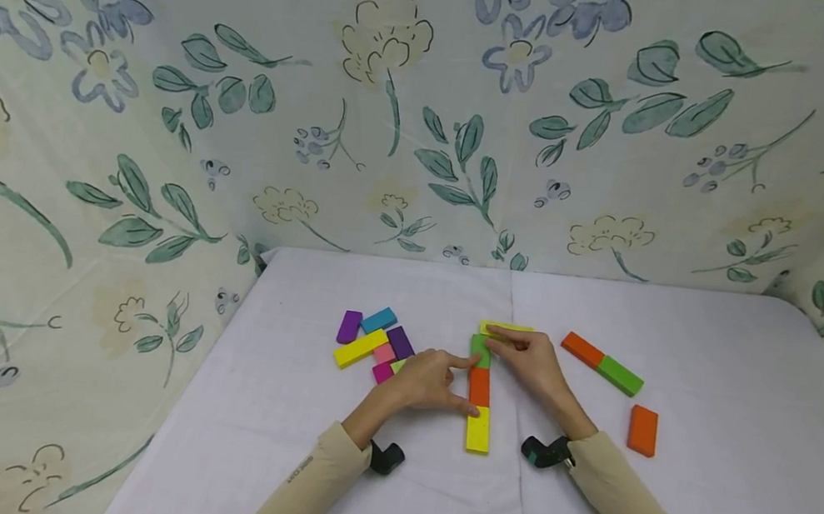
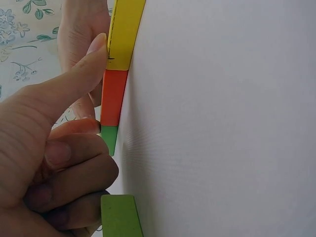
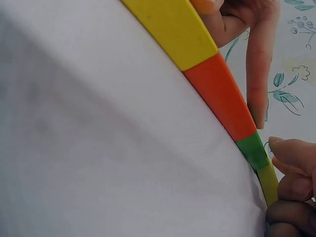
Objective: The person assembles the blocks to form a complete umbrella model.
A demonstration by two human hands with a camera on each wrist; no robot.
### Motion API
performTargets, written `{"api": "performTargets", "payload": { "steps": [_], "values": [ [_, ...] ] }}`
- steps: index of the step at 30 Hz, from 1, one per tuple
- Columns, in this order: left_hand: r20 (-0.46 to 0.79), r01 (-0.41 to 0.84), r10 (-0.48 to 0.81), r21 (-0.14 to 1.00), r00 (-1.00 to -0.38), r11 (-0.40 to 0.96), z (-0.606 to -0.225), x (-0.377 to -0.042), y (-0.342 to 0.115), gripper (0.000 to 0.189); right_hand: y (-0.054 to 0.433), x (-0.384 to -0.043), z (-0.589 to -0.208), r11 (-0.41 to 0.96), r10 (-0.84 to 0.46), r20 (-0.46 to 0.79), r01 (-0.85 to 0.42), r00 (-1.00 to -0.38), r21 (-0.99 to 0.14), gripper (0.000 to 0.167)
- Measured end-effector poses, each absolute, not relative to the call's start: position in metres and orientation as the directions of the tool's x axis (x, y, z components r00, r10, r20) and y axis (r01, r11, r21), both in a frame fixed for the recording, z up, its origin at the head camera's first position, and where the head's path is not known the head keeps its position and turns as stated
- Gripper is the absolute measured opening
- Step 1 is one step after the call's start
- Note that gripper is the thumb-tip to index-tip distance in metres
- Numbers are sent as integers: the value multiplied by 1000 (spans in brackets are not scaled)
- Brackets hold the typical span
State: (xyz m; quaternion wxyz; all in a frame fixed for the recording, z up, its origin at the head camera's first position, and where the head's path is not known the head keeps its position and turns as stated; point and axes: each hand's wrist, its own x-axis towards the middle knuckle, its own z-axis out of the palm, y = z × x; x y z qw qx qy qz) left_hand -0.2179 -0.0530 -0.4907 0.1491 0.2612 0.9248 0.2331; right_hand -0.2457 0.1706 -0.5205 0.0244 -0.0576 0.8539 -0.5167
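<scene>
L hand, ctr frame: thumb & index spread along a row of blks, thumb by the yellow blk, index at the green blk, other fingers curled. Orange blk sits btwn those two, ends touching. R hand, just right of ctr: fingers at green blk & crosswise yellow bar above it; can't tell if pinching. Row lies on white bench. Mid-left: cluster of blks, partly behind L hand. Mid-right: orange-green pair, lone orange piece below.
</scene>
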Motion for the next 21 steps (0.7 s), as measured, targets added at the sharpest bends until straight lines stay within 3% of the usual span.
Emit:
{"api": "performTargets", "payload": {
  "steps": [12, 21],
  "values": [
    [-169, 398, 558, 538, -813, 743, -487, -217, -55, 86, 172, -247, -523, 483, -133, -1, -64, -991, -873, 39],
    [-98, 408, 612, 662, -785, 629, -489, -216, -65, 74, 170, -247, -522, 521, -113, -7, -53, -994, -852, 40]
  ]
}}
